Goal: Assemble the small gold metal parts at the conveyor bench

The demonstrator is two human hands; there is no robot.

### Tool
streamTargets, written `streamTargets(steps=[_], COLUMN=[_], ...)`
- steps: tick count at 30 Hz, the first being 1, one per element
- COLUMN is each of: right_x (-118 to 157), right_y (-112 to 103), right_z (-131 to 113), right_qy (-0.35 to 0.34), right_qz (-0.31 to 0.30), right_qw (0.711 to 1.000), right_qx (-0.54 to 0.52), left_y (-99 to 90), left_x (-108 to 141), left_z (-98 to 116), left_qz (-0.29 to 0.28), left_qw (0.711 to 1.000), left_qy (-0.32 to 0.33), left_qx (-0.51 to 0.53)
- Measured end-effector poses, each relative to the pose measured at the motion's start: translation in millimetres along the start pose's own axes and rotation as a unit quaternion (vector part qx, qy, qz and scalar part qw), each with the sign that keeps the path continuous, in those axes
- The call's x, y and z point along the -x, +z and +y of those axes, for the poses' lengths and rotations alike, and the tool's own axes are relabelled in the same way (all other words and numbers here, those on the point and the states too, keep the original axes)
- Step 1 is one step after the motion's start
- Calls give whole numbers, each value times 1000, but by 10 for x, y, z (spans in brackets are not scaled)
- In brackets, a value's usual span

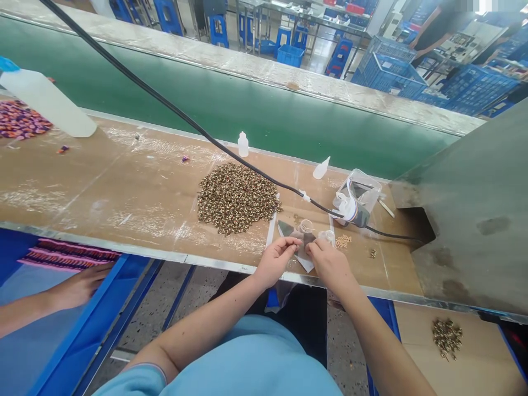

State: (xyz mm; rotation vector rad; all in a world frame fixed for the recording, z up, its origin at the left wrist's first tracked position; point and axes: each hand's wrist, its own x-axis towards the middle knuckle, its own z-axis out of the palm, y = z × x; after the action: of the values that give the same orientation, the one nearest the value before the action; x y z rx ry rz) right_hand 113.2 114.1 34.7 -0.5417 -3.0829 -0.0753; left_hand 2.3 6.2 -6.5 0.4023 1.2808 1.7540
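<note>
My left hand is pinched closed over the front of the bench, its fingertips on something too small to make out. Close to its right, my right hand has its fingers pressed together by a dark grey piece; what they grip is hidden. Under the hands lies a grey and white sheet. A round clear dish sits just beyond the fingertips. To the left is a large pile of small brass-coloured metal parts. Small tan beads lie right of my right hand.
A black cable crosses above the bench to a clear container. Small white bottles stand behind the pile. A metal housing bounds the right. Another person's hand rests over a blue tray at lower left.
</note>
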Motion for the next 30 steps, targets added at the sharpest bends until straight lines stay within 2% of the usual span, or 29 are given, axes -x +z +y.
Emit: streamTargets(steps=[8,15,21,30], right_x=[25,18,58,61], right_y=[-90,-78,-73,-18], right_z=[13,-74,-40,-71], right_qy=[64,44,72,70], right_qz=[-37,-76,-67,-47], right_qw=[997,996,995,994], right_qx=[3,-2,4,-64], left_y=[-9,-19,-12,-19], left_x=[0,-5,-5,-21], left_z=[-2,-11,1,-24], left_qz=[-7,-3,-3,-8], left_qw=[999,999,999,999], left_qy=[0,15,2,21], left_qx=[-39,-41,-45,-41])
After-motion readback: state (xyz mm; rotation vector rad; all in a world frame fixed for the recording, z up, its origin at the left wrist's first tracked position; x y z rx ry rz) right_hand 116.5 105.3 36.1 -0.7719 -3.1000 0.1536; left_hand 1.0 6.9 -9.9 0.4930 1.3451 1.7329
